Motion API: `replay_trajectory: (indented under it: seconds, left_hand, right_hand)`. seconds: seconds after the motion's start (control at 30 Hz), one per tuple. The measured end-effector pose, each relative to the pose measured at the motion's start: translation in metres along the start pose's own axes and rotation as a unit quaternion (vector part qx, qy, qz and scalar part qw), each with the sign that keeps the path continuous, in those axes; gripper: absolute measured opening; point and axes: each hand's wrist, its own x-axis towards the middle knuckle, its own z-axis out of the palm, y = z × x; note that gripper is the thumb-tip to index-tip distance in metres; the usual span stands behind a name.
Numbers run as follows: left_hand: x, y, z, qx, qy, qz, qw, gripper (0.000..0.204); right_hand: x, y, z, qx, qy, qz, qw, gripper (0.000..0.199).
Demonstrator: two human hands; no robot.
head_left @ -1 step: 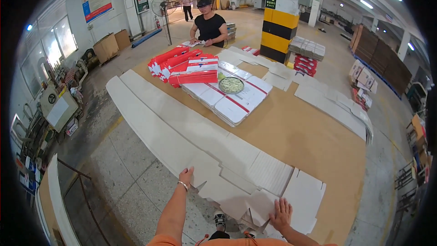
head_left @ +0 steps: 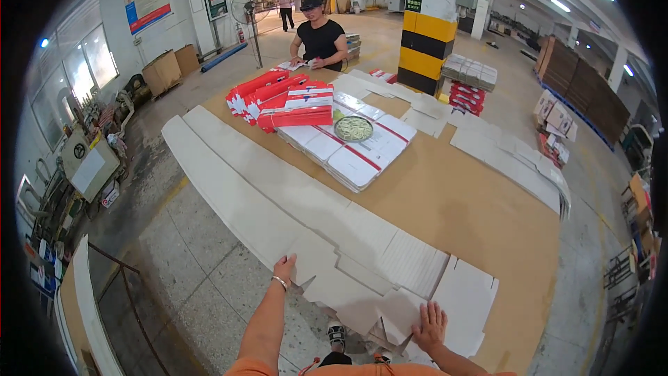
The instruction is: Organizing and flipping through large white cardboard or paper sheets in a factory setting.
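My left hand is closed on the near edge of a long greyish-white cardboard sheet, with most of its fingers out of sight. My right hand lies flat, fingers stretched out, on flat cardboard blanks at the table's near edge. Between the hands these blanks have notched, uneven edges and overhang the edge. Just beyond my right hand, more white blanks overlap in a row that runs back to the far left.
A brown-topped table carries a bundled white carton stack, a round dish of pale green pieces and red-and-white folded boxes. Across it stands a person handling paper. Behind is a yellow-and-black pillar; a metal frame stands left.
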Motion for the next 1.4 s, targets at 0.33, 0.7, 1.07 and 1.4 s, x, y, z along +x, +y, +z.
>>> replay_trajectory:
  seconds: [0.33, 0.7, 1.07, 1.4]
  left_hand:
    - [-0.054, 0.057, 0.000, -0.159, -0.246, -0.109, 0.950, 0.054]
    - [-0.068, 0.042, 0.014, -0.273, -0.293, -0.085, 0.912, 0.044]
    - [-0.055, 0.022, 0.034, -0.023, -0.054, 0.041, 0.997, 0.037]
    - [-0.221, 0.072, 0.134, 0.389, 0.035, 0.585, 0.710, 0.028]
  right_hand:
    - [-0.003, -0.004, -0.002, 0.004, -0.010, 0.013, 1.000, 0.066]
    - [0.003, -0.005, -0.003, -0.018, 0.000, 0.004, 1.000, 0.065]
    - [-0.009, 0.005, 0.003, 0.006, 0.011, -0.024, 1.000, 0.063]
    - [-0.011, 0.017, 0.001, 0.017, 0.029, -0.026, 0.999, 0.063]
